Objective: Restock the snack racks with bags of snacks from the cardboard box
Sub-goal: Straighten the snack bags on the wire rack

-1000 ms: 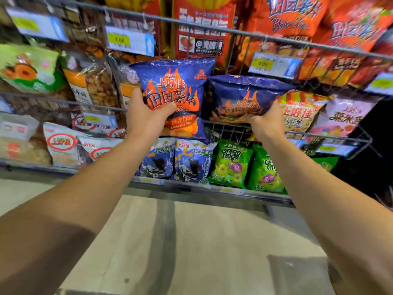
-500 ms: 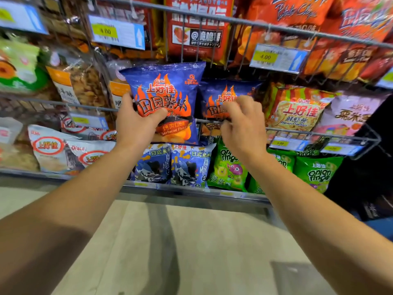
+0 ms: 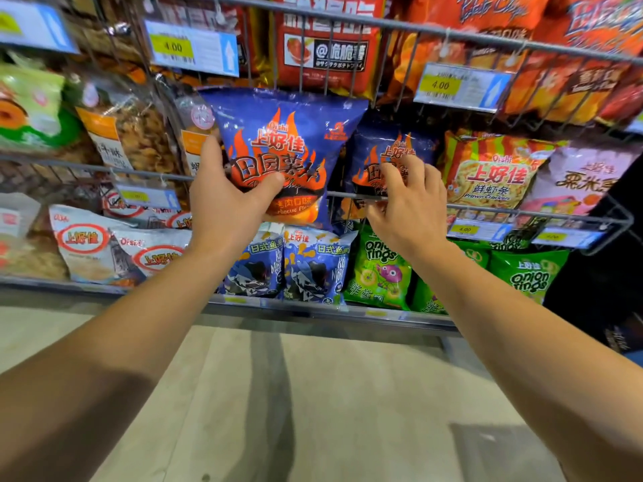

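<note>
Placing blue bags into the middle wire rack

The left hand point(image 3: 226, 203) gripped a blue bag point(image 3: 283, 151) by its lower left part, thumb clamped on the front, just before the rack point(image 3: 522, 207); it seemed the next move was to lift it over the front wire and stand it upright. The right hand point(image 3: 409, 207), fingers curled on the wire, pressed a second bag point(image 3: 389, 158) already inside. Both bags looked glossy, puffy, crinkled foil. The box was not in view.

held bag point(image 3: 278, 140) left of racked bag point(image 3: 386, 147) | rack wire point(image 3: 522, 208) before racked bag
</note>
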The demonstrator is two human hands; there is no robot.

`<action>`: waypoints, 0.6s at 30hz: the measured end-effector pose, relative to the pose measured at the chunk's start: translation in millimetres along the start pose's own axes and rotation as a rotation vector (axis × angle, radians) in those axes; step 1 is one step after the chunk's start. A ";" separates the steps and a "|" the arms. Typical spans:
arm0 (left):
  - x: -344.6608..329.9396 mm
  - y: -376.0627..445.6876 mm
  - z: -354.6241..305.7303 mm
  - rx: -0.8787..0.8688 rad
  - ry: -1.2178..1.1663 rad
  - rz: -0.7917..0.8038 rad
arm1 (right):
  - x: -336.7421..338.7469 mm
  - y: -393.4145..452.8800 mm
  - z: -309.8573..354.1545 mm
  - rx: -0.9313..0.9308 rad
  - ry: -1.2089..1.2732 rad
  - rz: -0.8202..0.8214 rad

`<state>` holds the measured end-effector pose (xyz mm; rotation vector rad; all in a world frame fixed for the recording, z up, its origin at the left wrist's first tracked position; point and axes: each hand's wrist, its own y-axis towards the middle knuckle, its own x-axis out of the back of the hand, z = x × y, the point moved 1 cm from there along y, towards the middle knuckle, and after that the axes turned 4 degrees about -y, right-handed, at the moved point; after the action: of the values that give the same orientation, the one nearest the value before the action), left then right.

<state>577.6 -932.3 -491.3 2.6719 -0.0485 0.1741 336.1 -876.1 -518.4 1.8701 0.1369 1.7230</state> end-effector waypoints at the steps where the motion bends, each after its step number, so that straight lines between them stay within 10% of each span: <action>1: -1.5 -1.8 -5.9 -0.060 -0.018 -0.008 | -1.2 -1.8 -1.7 0.014 0.012 -0.026; 18: -59.5 30.4 27.8 -0.075 0.331 0.040 | -22.4 -21.3 -15.9 -0.036 -0.082 0.261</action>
<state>519.8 -971.7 -510.3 2.5335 -0.0033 0.6117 324.1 -863.2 -548.4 1.9994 -0.1760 1.8001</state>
